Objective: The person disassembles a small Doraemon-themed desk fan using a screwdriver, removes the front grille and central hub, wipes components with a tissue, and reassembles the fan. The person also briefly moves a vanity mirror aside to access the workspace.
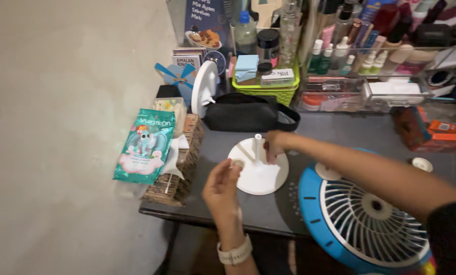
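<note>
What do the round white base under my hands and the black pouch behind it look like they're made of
The round white base looks like smooth moulded plastic: even colour, clean thin rim, a soft sheen. The black pouch looks like soft fabric, perhaps nylon: matte, with a sagging top and rounded corners.

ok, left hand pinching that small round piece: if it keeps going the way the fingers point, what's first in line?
Likely the round white plastic base with its upright post; the left hand points toward its near edge. Depth is unclear from one view.
</note>
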